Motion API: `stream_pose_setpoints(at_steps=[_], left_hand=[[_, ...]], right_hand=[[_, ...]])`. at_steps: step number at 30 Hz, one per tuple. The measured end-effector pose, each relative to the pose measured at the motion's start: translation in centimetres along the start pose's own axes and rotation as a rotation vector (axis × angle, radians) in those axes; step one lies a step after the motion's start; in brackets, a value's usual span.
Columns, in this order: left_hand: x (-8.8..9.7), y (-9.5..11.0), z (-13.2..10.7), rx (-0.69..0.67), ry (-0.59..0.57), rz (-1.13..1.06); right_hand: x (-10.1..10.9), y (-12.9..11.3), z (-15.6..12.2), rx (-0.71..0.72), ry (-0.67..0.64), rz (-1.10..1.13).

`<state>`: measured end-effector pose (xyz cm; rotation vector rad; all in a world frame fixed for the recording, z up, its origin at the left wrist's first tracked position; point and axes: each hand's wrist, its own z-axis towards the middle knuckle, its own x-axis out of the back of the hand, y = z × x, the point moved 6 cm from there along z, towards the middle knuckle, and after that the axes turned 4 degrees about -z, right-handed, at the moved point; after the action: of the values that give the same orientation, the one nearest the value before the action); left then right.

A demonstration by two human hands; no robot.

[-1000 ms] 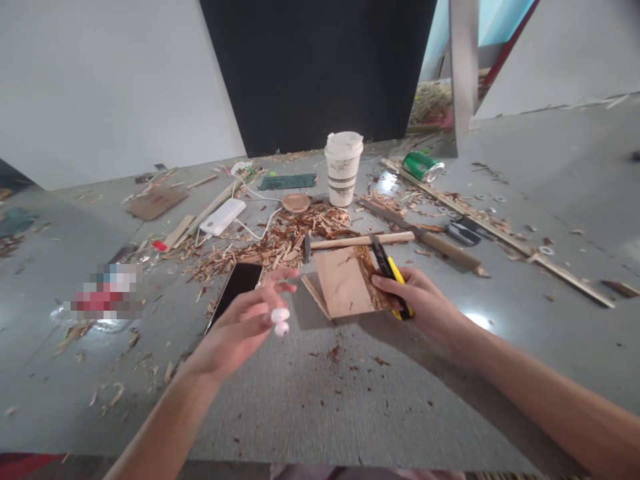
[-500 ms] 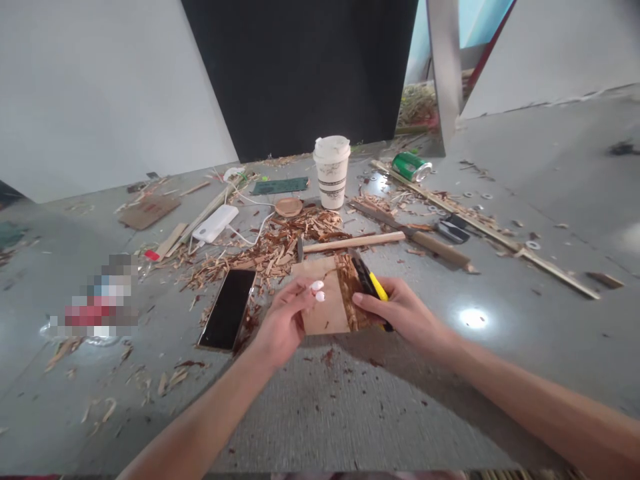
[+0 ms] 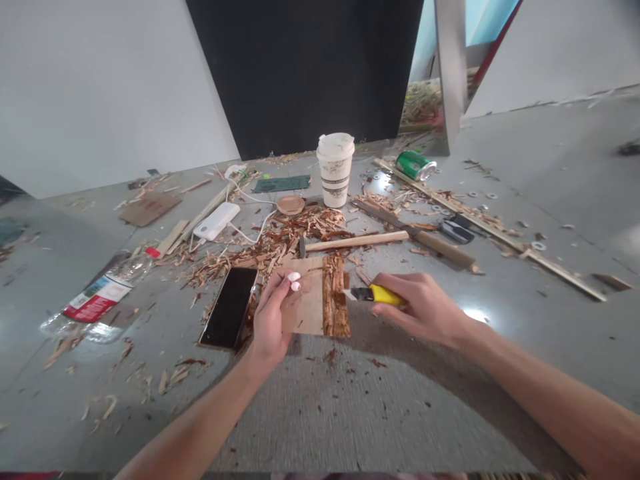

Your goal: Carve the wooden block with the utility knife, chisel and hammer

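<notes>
My left hand point(image 3: 271, 312) is closed on the left edge of a flat piece of wood point(image 3: 307, 303). Two small whitish rounded shapes show at its fingertips; whether they are nails or something held, I cannot make out. Rough brown, bark-like material runs down the right side of the wood. To the right, my right hand point(image 3: 425, 307) is wrapped round a yellow and black utility knife point(image 3: 386, 295). Its blade points left, at the bark-like edge; whether it touches is unclear.
A phone point(image 3: 229, 308) lies left of the wood. Beyond are a hammer point(image 3: 357, 241), a large chisel-like tool point(image 3: 443, 250), wood shavings point(image 3: 280, 243), a lidded paper cup point(image 3: 335, 172) and a white power bank point(image 3: 217, 221). A plastic bottle point(image 3: 97, 297) lies left, a green can point(image 3: 415, 165) back right.
The wood and my left hand have shifted left. My right hand has come off the wood and moved right, turning the knife so its blade points left.
</notes>
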<state>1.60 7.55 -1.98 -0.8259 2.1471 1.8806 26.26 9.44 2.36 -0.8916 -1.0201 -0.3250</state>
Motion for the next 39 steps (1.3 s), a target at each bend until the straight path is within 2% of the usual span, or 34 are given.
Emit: stream_pose_setpoints(at_steps=[4, 9, 20, 39], left_hand=[[0.3, 0.2, 0.1, -0.029, 0.032, -0.004], [0.6, 0.5, 0.3, -0.064, 0.039, 0.001], [0.3, 0.7, 0.2, -0.081, 0.001, 0.01], [-0.1, 1.2, -0.3, -0.126, -0.008, 0.108]], right_hand=[[-0.3, -0.8, -0.2, 0.123, -0.034, -0.086], [-0.4, -1.3, -0.3, 0.179, -0.025, -0.159], [-0.1, -1.5, -0.2, 0.188, 0.018, -0.228], [-0.2, -1.4, -0.1, 0.165, 0.018, -0.235]])
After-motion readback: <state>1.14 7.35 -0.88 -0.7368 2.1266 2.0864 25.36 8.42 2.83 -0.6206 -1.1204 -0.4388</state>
